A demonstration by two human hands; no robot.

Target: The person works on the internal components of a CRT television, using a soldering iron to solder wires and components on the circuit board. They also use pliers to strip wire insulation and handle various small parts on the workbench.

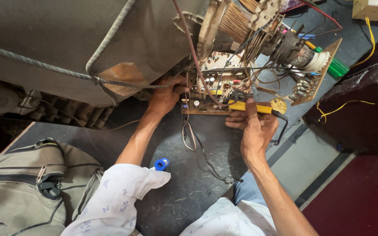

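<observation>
A brown circuit board (211,85) crowded with components and wires sits under the grey picture tube (66,39) of an opened television. My left hand (165,96) grips the board's left edge. My right hand (252,124) holds a yellow-handled soldering iron (254,107), whose front end lies against the board's near edge. A copper-wound yoke (237,19) and a small neck board (318,72) stand at the tube's neck behind the board.
A grey canvas bag (27,188) lies at the lower left. A blue cap (161,164) rests on the dark floor by my sleeve. Yellow wires (351,102) trail at right, beside a green tool (335,65). A black cable (206,157) runs across the floor.
</observation>
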